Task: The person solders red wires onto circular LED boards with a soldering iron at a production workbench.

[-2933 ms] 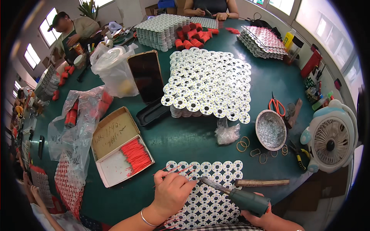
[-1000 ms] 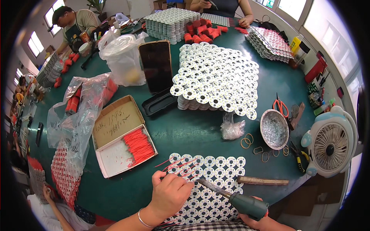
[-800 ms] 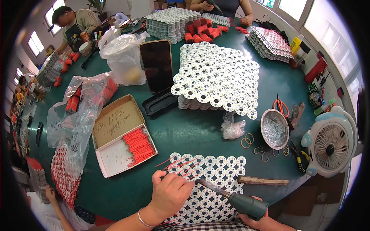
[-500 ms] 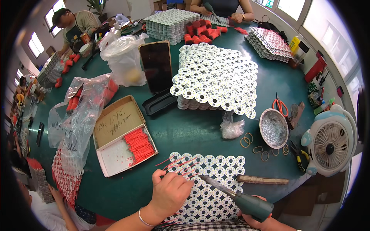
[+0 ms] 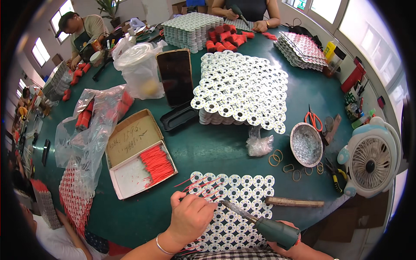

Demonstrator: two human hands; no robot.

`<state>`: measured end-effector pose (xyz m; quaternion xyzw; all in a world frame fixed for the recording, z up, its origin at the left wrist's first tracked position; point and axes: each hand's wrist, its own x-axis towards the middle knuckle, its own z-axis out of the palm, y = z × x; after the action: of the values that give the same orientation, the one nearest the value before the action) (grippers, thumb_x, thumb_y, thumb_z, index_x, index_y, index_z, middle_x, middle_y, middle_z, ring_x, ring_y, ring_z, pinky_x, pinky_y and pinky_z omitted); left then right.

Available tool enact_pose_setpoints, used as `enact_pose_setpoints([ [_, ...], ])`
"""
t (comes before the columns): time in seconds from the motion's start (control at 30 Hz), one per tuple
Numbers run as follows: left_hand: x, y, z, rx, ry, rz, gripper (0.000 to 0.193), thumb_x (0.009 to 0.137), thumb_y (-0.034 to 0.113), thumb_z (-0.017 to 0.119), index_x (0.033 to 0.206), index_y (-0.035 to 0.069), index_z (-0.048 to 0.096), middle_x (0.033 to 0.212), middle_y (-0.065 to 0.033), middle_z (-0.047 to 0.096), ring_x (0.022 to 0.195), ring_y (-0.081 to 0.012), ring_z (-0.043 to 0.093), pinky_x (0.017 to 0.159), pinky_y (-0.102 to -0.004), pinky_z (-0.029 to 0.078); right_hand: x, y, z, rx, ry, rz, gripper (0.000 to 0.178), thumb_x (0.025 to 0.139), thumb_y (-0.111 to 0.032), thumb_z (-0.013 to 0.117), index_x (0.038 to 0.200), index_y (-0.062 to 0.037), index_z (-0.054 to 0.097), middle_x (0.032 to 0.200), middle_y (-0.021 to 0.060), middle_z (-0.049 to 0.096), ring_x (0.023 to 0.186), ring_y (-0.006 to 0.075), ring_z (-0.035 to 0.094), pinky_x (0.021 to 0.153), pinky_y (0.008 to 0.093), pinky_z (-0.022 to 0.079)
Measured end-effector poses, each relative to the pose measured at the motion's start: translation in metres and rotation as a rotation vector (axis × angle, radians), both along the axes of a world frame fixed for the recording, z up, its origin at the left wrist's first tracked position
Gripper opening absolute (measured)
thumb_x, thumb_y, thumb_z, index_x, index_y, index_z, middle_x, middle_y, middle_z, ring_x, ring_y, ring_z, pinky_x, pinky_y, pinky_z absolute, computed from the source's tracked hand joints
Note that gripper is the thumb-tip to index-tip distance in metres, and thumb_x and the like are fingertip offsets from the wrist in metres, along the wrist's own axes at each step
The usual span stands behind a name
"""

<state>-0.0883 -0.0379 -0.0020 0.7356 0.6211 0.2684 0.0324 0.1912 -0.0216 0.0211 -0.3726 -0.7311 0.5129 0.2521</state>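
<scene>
A panel of round white LED boards (image 5: 236,227) lies in front of me, several thin red wires (image 5: 203,187) along its upper left part. Over its left side, my left hand (image 5: 190,219) is closed in a pinch on a red wire, mostly hidden by the fingers. My right hand (image 5: 289,246) grips a soldering iron (image 5: 277,232) by its green handle. The iron's tip is at the panel, right beside my left fingertips. A wooden strip (image 5: 294,202) touches the panel's right edge.
Left of the panel sits an open cardboard box (image 5: 123,180) of red wires. Beyond stand stacked LED panels (image 5: 242,86), a phone (image 5: 174,76) and a bagged tub (image 5: 138,69). A metal bowl (image 5: 306,145), pliers (image 5: 336,175) and a fan (image 5: 370,164) are right. Other people work around the table.
The soldering iron in my right hand has shifted slightly left, its tip now closer to my left fingertips. My left hand stays nearly in place. Across the table, another person's hands have moved.
</scene>
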Motion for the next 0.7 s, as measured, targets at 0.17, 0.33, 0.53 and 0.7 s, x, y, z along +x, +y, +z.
enact_pose_setpoints([
  [0.17,-0.001,0.001,-0.001,0.018,-0.020,-0.017,0.017,0.062,0.010,0.069,0.078,0.014,0.065,0.071,0.0043,0.054,0.069,-0.0143,0.051,0.078,-0.0387,0.030,-0.001,-0.001,-0.003,-0.026,0.012,-0.010,0.057,0.072,-0.011,0.071,0.119,0.0033,0.043,0.104,0.0150,0.060,0.093,0.0222,0.059,0.081,0.0336,0.047],
  [0.33,0.000,0.001,0.001,0.003,-0.014,-0.020,0.016,0.062,0.009,0.068,0.078,0.014,0.065,0.071,0.0040,0.054,0.069,-0.0145,0.051,0.077,-0.0388,0.030,-0.002,0.001,0.000,0.020,-0.006,0.001,0.054,0.073,-0.010,0.070,0.118,0.0039,0.044,0.104,0.0154,0.060,0.093,0.0231,0.059,0.081,0.0330,0.047],
  [0.53,-0.001,0.001,0.000,0.008,-0.008,-0.026,0.016,0.063,0.009,0.068,0.077,0.014,0.065,0.072,0.0041,0.054,0.070,-0.0144,0.051,0.077,-0.0386,0.030,0.014,-0.010,-0.019,-0.191,0.085,-0.195,0.042,0.077,-0.013,0.057,0.114,0.0023,0.046,0.083,0.0110,0.061,0.062,0.0184,0.060,0.059,0.0294,0.048],
  [0.7,0.000,0.001,0.002,-0.013,0.021,-0.029,0.016,0.063,0.010,0.068,0.077,0.015,0.065,0.072,0.0047,0.054,0.071,-0.0140,0.051,0.078,-0.0384,0.030,0.036,-0.010,-0.036,-0.219,0.054,-0.068,0.046,0.078,-0.014,0.058,0.118,0.0027,0.042,0.086,0.0115,0.060,0.064,0.0182,0.061,0.061,0.0306,0.049],
])
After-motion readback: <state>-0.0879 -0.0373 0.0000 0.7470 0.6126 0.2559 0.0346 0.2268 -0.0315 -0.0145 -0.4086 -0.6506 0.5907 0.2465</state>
